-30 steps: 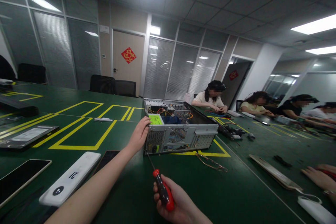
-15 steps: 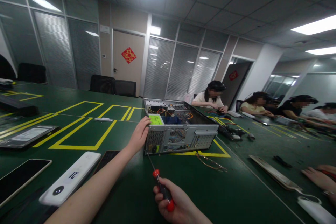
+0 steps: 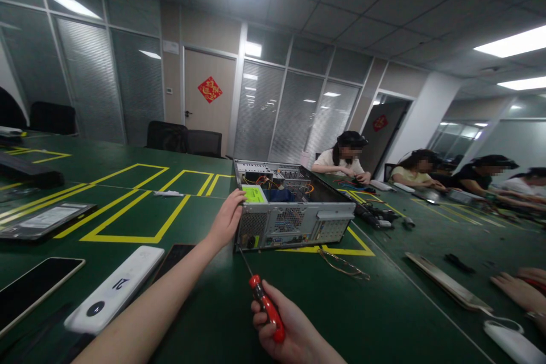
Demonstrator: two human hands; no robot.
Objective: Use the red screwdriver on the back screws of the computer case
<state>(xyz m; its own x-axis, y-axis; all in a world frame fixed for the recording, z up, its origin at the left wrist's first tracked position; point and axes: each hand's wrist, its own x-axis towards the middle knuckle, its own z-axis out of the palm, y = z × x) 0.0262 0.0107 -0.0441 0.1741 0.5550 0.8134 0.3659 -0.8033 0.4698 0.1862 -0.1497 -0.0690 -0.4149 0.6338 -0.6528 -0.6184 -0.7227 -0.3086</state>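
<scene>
An open metal computer case point(image 3: 298, 222) lies on the green table, its rear panel facing me. My left hand point(image 3: 228, 219) rests against its left corner, fingers on the edge beside the power supply with the yellow-green label point(image 3: 254, 194). In my right hand point(image 3: 277, 318) is a red and black screwdriver point(image 3: 268, 308), fingers wrapped round the handle. Its shaft points up to the lower left corner of the rear panel, and the tip is at that corner; whether it sits in a screw is too small to tell.
Phones point(image 3: 38, 290), a white device point(image 3: 115, 290) and a hard drive point(image 3: 46, 219) lie at left. Glasses point(image 3: 343, 265) are in front of the case. Cables and a power bank point(image 3: 512, 341) lie at right, near another person's hand point(image 3: 518, 290). Several people sit beyond.
The screwdriver handle has turned in my right hand, showing more red, and the fingers have shifted slightly. My left hand and the case stay in place.
</scene>
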